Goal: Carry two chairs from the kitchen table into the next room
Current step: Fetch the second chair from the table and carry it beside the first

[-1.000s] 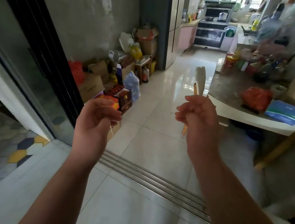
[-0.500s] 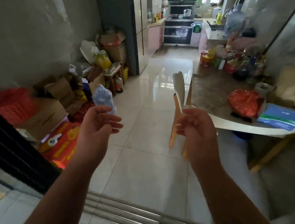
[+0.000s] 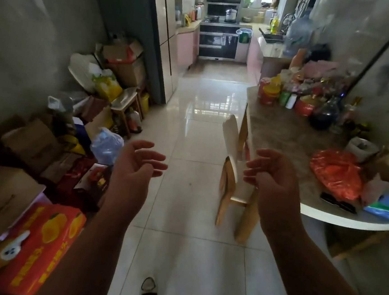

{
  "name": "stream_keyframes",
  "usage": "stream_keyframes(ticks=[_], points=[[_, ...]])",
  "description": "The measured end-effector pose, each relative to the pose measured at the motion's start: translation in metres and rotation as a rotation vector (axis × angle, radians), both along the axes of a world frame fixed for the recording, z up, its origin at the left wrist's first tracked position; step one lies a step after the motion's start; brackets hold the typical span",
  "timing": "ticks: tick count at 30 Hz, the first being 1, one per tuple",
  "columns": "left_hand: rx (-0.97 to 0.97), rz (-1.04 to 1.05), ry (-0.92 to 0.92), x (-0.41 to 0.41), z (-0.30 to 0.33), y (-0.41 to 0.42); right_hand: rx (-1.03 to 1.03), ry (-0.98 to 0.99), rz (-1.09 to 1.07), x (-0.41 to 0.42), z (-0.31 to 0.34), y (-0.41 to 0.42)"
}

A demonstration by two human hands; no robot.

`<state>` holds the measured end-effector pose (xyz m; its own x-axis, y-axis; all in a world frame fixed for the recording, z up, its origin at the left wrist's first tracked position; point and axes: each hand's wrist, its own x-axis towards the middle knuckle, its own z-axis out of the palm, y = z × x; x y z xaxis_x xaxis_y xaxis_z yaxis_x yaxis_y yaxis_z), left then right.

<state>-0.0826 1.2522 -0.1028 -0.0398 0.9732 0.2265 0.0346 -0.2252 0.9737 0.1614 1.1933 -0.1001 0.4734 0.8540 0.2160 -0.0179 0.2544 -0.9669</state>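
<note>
A wooden chair (image 3: 230,174) with a pale backrest and light legs stands tucked against the near left edge of the kitchen table (image 3: 281,140). A second chair cannot be made out. My right hand (image 3: 272,177) hovers just in front of the chair's backrest, fingers apart, holding nothing. My left hand (image 3: 137,166) is raised over the tiled floor to the left of the chair, fingers spread and empty. Both hands are apart from the chair.
Cardboard boxes (image 3: 31,147), an orange fruit carton (image 3: 36,246) and bags pile up along the left wall. The table carries a red bag (image 3: 336,176), bottles and jars (image 3: 287,96). A glossy tiled aisle (image 3: 205,115) runs to the stove (image 3: 219,39) at the back.
I have walked over the door track into the kitchen; the chair is nearer. Both hands have opened from loose fists to spread fingers.
</note>
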Motion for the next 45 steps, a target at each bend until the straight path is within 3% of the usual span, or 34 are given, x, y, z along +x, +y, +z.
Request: stream_keyframes(ticks=[10, 17, 25, 31, 41, 45], points=[[0.03, -0.238, -0.002, -0.019, -0.002, 0.29, -0.077, -0.017, -0.204, -0.031, -0.01, 0.23], [-0.048, -0.476, 0.051, 0.053, -0.016, 0.431, -0.19, 0.029, -0.402, 0.005, -0.027, 0.323], [-0.23, -0.629, 0.228, 0.162, -0.077, 0.597, -0.251, 0.123, -0.528, 0.078, -0.108, 0.467], [-0.299, -0.743, 0.396, 0.24, -0.099, 0.692, -0.299, 0.183, -0.655, 0.13, -0.125, 0.559], [-0.363, -1.154, 0.546, 0.347, -0.163, 0.761, -0.529, 0.307, -1.054, 0.137, -0.171, 0.593], [-0.339, -1.105, 0.864, 0.365, -0.196, 0.789, -0.606, 0.415, -1.258, 0.104, -0.182, 0.61]])
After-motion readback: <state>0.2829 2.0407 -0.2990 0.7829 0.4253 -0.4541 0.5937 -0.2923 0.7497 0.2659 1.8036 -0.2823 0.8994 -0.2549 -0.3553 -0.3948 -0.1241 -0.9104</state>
